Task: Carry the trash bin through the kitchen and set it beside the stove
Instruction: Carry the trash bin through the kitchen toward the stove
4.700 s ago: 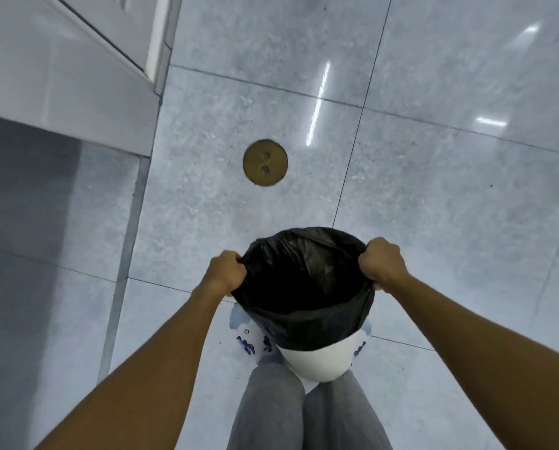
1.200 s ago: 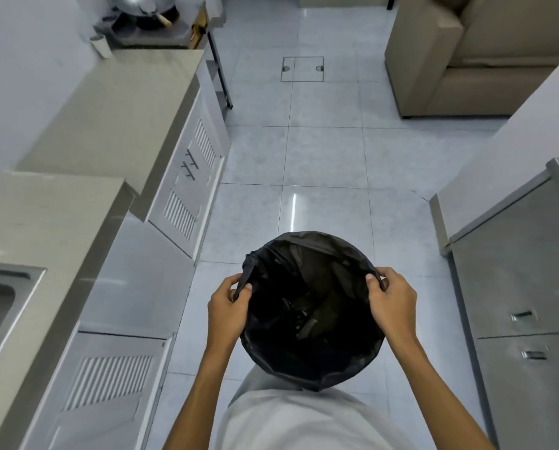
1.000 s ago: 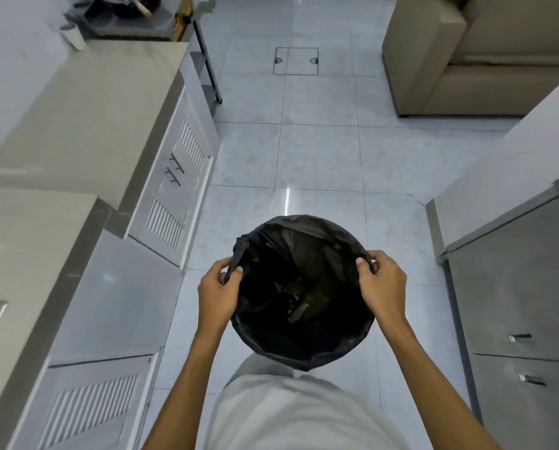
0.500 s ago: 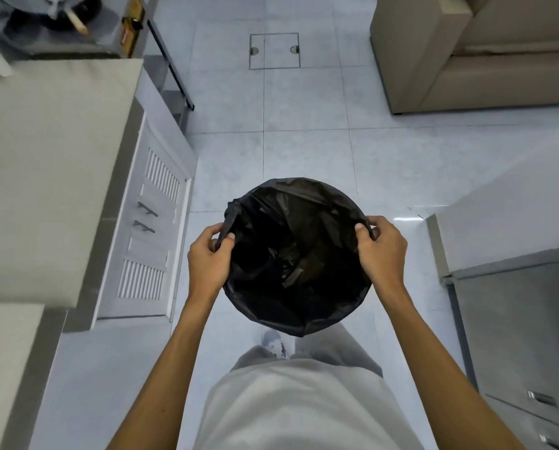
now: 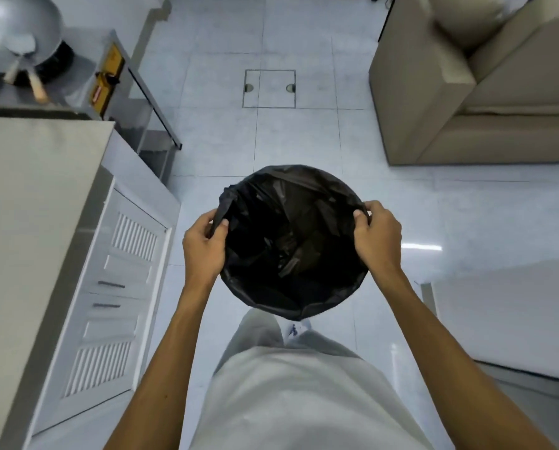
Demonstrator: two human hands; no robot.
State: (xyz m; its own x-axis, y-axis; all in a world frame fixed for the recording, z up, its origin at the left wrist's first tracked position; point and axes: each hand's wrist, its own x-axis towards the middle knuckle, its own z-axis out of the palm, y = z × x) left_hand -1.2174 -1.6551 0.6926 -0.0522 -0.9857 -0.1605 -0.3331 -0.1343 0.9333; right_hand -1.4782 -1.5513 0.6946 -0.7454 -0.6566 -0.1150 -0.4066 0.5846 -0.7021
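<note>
- My left hand [image 5: 203, 246] and right hand [image 5: 378, 237] each clench opposite rims of the trash bin [image 5: 292, 241], held between them above the floor [image 5: 219, 134].
- The stove [image 5: 28, 76] sits well ahead-left of my left hand.

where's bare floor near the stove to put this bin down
Bare tiles lie ahead of the trash bin, between the stove stand on the left and the floor hatch. More open floor runs right toward the sofa. The stove top is crowded by the wok.

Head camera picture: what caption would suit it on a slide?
Both hands, left hand and right hand, carry a black-lined trash bin along the kitchen floor toward the stove.
</note>
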